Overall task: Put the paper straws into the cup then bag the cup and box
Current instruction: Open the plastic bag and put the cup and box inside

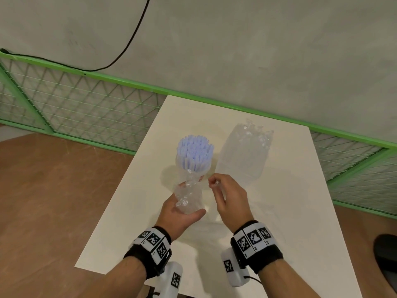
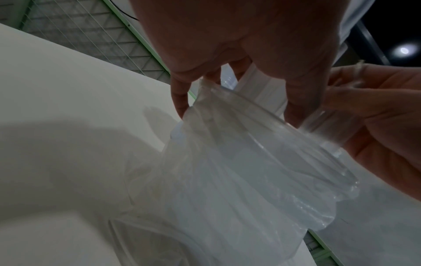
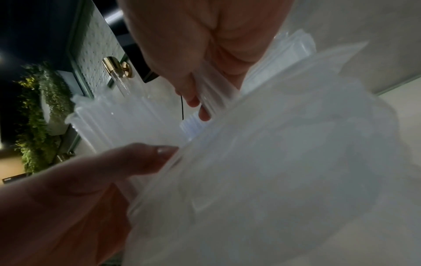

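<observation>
A bundle of pale blue paper straws [image 1: 195,152] stands upright in a clear cup [image 1: 193,168] on the white table [image 1: 290,211]. Just in front of it my left hand [image 1: 191,198] grips a crumpled clear plastic bag [image 1: 189,196], thumb on the near side. In the left wrist view its fingertips [image 2: 180,102] pinch the thin film [image 2: 250,171]. My right hand [image 1: 213,183] pinches a small edge of clear plastic beside the bag. A second clear plastic piece [image 1: 247,153], box or bag I cannot tell, lies right of the cup. The right wrist view shows straws [image 3: 114,118] behind blurred plastic [image 3: 296,162].
A green wire-mesh fence [image 1: 86,104] runs along the table's far edge, with a black cable [image 1: 133,39] on the grey wall above it. Brown floor lies to the left. A dark rounded object [image 1: 386,257] sits at the far right edge.
</observation>
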Demonstrator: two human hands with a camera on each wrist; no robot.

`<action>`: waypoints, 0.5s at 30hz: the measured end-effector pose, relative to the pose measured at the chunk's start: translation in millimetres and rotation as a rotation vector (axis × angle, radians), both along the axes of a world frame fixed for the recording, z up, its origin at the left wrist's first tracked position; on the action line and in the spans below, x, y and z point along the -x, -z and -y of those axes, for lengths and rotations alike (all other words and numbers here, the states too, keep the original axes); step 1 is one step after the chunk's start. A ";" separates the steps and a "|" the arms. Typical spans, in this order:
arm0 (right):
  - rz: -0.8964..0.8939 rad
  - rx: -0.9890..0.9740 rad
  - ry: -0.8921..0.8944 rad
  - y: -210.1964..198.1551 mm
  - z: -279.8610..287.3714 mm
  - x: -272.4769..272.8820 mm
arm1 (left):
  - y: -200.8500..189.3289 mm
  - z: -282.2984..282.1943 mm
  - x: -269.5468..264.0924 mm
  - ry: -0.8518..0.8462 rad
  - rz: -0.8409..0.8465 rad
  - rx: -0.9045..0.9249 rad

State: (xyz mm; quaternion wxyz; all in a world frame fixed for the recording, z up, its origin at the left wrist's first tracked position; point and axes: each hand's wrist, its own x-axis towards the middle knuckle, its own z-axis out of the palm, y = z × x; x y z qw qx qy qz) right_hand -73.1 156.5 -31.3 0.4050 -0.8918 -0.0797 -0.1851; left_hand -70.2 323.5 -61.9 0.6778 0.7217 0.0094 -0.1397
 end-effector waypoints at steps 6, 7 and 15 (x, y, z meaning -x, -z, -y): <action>-0.044 0.077 0.003 10.6 9.3 5.3 | -0.1 0.0 -2.5 -0.011 -0.003 -0.001; -0.043 0.085 0.007 13.3 10.4 5.2 | -0.4 0.3 -2.7 -0.012 -0.004 -0.001; -0.036 -0.028 0.042 -12.7 18.1 -1.9 | -0.5 -0.6 -2.7 -0.010 -0.026 0.004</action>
